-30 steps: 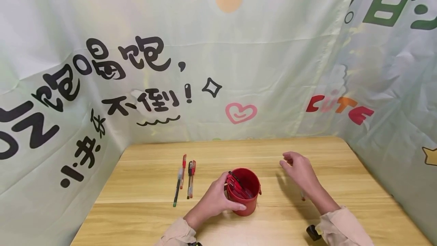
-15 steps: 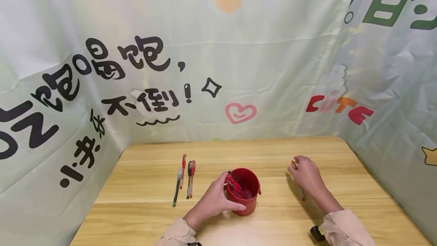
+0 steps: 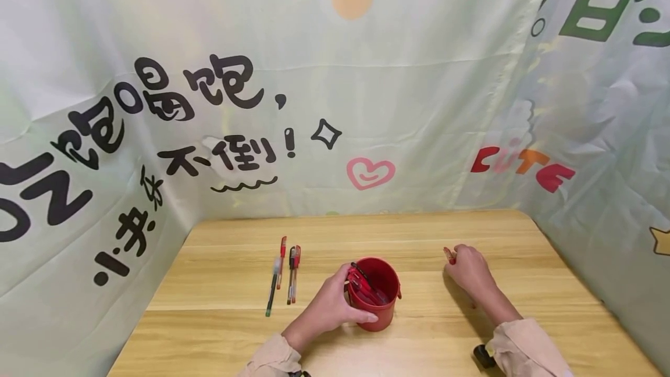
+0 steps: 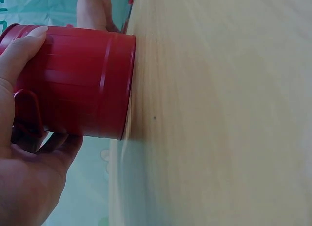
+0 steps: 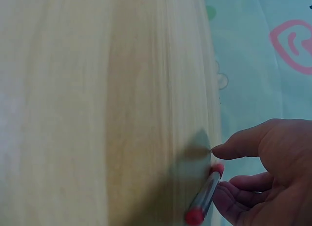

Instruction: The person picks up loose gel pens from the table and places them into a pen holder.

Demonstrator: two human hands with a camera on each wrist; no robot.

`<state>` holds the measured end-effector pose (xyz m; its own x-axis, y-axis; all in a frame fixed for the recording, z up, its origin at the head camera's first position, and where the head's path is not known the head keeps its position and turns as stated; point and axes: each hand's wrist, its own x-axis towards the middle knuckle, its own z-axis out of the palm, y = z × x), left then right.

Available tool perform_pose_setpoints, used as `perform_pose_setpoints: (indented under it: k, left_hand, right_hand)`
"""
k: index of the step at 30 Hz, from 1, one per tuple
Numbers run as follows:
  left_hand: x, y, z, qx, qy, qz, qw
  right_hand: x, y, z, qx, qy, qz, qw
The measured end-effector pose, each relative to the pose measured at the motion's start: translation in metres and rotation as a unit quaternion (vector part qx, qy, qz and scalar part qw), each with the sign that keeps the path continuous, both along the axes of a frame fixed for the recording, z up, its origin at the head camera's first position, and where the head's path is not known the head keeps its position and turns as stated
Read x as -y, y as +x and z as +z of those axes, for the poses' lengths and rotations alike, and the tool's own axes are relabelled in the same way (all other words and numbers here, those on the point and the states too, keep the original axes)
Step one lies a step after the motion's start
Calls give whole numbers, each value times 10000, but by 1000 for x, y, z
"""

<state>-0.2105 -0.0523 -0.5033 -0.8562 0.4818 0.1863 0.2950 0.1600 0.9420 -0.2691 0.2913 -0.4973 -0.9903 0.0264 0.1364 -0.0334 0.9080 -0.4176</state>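
Observation:
My left hand point(image 3: 340, 304) holds a red metal bucket point(image 3: 384, 316) by its side, fingers around the far side and thumb on the near wall. Several pens point(image 3: 363, 287), mostly red, lean inside it. The left wrist view shows the bucket point(image 4: 80, 82) from the side, with the thumb near its rim. To the right of the bucket, my right hand point(image 3: 471, 272) is low over the table at a red-capped pen point(image 3: 449, 255). In the right wrist view the pen point(image 5: 207, 192) lies beside the fingertips, and a small gap shows between it and the thumb. The hand hides part of the pen in the head view.
On the left of the wooden table point(image 3: 225, 284) lie several pens: a green-tipped one point(image 3: 272, 287), two with red caps, and a black-capped pen point(image 3: 291, 275). A black cylindrical object point(image 3: 484, 356) is by the right sleeve. Printed cloth point(image 3: 408, 103) hangs around the table.
My right hand has moved down and slightly right onto the red-capped pen, and the pen has turned a little. The left hand and bucket have stayed in place.

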Motion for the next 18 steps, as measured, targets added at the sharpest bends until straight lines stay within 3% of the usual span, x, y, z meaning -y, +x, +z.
perform_pose_setpoints:
  k: [18]
  left_hand:
    - [-1, 0, 0, 48, -10, -32, 10000]
  right_hand:
    - [-5, -2, 3, 655, -136, -111, 9977]
